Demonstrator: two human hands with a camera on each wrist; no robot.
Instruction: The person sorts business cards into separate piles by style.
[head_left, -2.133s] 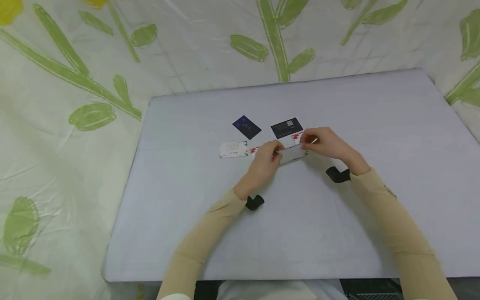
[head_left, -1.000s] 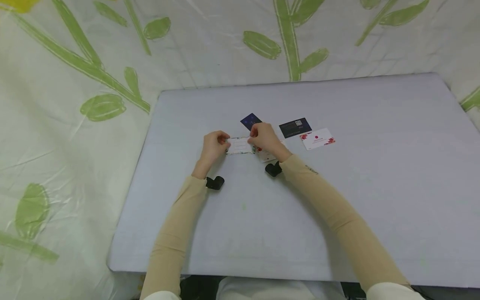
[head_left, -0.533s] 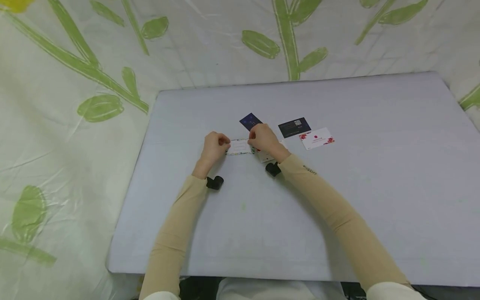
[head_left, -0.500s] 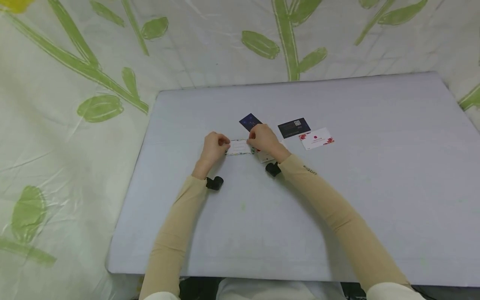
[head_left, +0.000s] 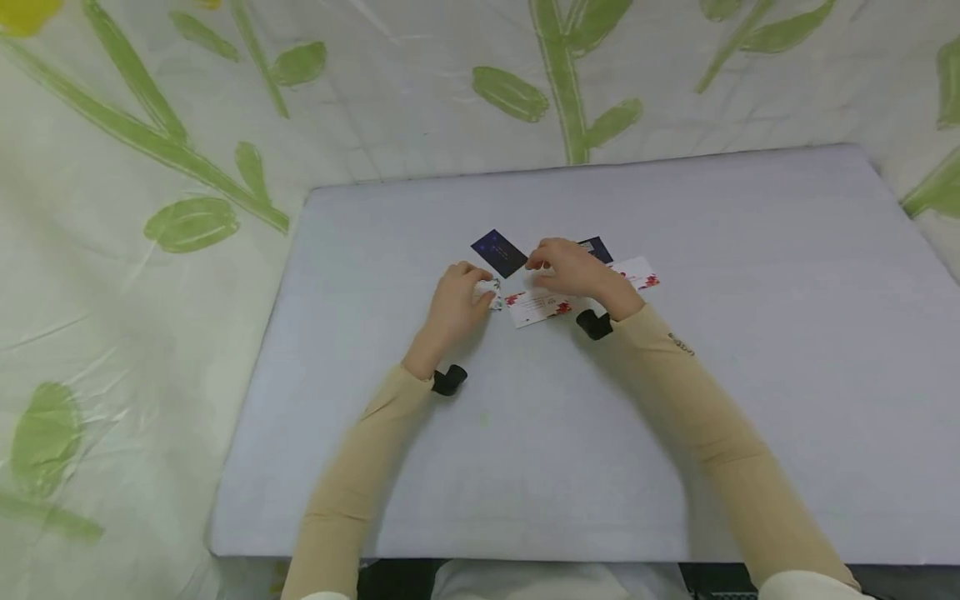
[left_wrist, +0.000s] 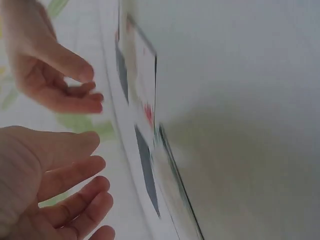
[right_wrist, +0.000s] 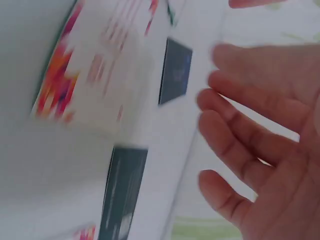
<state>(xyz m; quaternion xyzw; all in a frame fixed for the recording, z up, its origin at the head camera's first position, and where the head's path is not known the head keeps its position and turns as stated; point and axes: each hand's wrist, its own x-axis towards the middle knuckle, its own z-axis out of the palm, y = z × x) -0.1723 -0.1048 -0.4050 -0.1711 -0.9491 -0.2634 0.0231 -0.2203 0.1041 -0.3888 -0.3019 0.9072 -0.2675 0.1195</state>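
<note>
The green-edged white card [head_left: 492,293] is no longer pinched at both ends, as it was half a second ago. It is now seen flat on the grey table [head_left: 750,350], mostly hidden under the left hand [head_left: 456,302], with only its 3 o'clock end showing.

The left hand is released: in the left wrist view its fingers [left_wrist: 75,180] are relaxed and spread, with nothing gripped. Contact with the card cannot be told.

The right hand [head_left: 572,271] has been shifted off toward 3 o'clock and is now held over the black card [head_left: 598,247], which is partly covered. Its fingers [right_wrist: 235,145] are seen loose and open in the right wrist view, with nothing held.

A red-flowered white card [head_left: 536,307] is left uncovered between the two hands, just at 4 o'clock of the green-edged card. The dark blue card [head_left: 498,252] lies at 12 o'clock of it, untouched. A second red-flowered card [head_left: 639,272] lies at 3 o'clock of the right hand.

Judged from this, the green-edged card has been put down and let go, and no card is in a grip at this moment. Both wrist views are blurred.
</note>
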